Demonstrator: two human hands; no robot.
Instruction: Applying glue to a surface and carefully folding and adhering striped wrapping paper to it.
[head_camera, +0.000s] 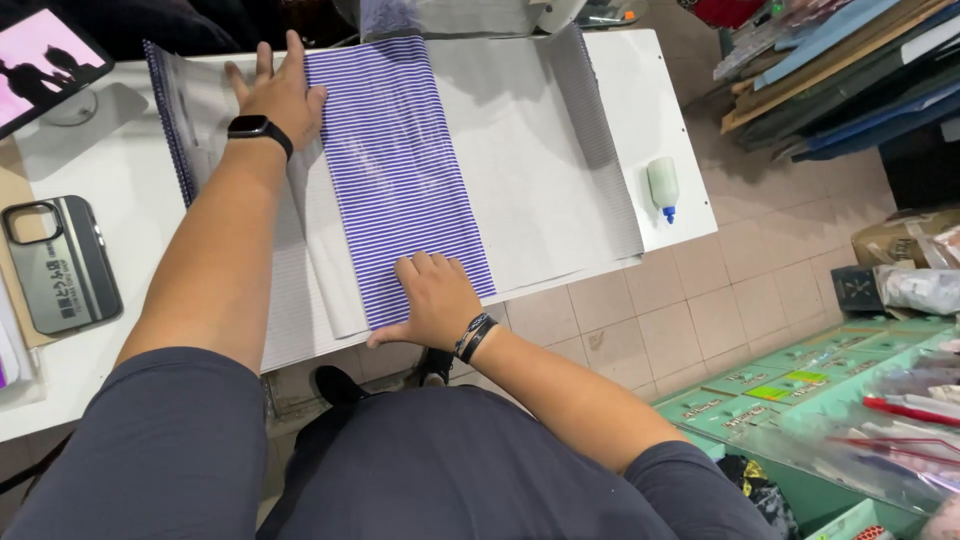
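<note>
two hands flat, fingers spread, on striped paper (400, 170): left hand (278, 92) at far end, right hand (432, 300) at near end. glue bottle (662, 186) right of paper, phone (62, 262) left, w/ tablet (45, 60) beyond.

White table (660, 90) under bright even light, pale pink square floor tiles (740, 300) with dark grout beside it, stacked boards and coloured sheets (840, 70) leaning at the upper right, green display counter (800, 400) with glass top at the lower right
</note>
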